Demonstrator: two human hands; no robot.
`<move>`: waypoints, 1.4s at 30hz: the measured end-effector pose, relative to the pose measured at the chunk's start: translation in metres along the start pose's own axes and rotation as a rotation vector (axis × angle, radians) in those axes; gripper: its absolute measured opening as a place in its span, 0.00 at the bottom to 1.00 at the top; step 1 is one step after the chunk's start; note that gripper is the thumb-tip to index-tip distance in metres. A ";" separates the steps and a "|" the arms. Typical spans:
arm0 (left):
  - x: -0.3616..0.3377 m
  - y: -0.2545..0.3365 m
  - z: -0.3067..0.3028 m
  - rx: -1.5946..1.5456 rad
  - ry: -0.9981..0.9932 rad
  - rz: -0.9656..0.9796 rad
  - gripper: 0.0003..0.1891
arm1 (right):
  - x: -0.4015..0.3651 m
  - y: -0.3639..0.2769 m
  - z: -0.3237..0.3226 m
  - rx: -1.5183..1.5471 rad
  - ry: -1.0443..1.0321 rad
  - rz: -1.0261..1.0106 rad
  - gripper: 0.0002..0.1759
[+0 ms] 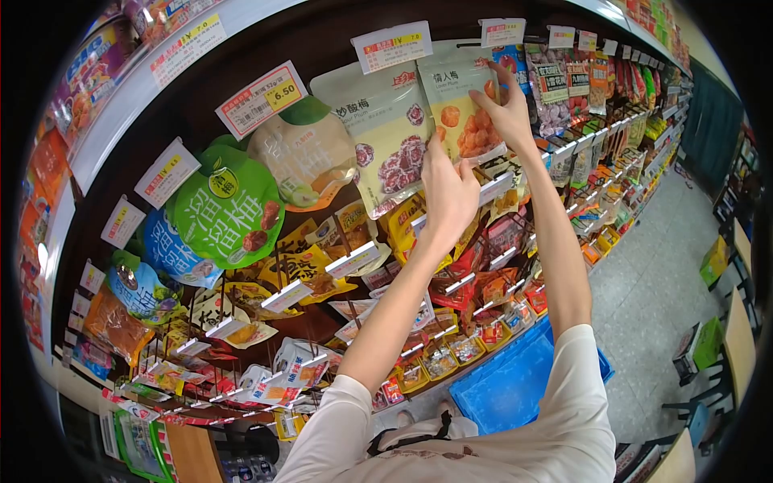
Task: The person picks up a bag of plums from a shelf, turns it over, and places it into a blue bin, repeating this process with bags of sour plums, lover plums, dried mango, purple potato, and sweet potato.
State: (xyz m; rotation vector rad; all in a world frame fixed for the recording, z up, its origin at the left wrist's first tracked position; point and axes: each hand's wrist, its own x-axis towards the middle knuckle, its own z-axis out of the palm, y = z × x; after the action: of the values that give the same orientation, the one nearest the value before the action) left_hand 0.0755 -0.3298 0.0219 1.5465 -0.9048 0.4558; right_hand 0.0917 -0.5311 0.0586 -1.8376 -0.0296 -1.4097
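Observation:
A pale green-and-yellow bag of dried plums (460, 101), with orange plums printed on it, hangs upright at the top of the rack. My right hand (509, 113) grips its upper right edge, thumb on the front and other fingers partly hidden. My left hand (449, 197) is at its lower left edge, fingers pointing up and thumb against the bag's bottom. Just left of it hangs a similar bag of sour plums (386, 137) with dark red plums, close to my left fingers. A price tag (392, 48) juts out above the two bags.
Other plum bags, a beige one (302, 153) and a green one (229, 205), hang to the left. Rows of snack packets on hooks lie below and to the right. A blue crate (503, 386) stands on the floor by my body. An aisle floor (644, 241) runs along the right.

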 end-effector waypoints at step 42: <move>-0.005 -0.001 -0.005 0.062 -0.060 -0.002 0.32 | -0.002 0.003 0.006 -0.030 0.102 -0.098 0.39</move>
State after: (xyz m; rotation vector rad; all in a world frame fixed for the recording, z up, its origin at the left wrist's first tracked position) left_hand 0.0746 -0.3233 0.0187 1.6250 -0.9423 0.4417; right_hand 0.0970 -0.5289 0.0544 -1.8072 -0.0480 -1.5781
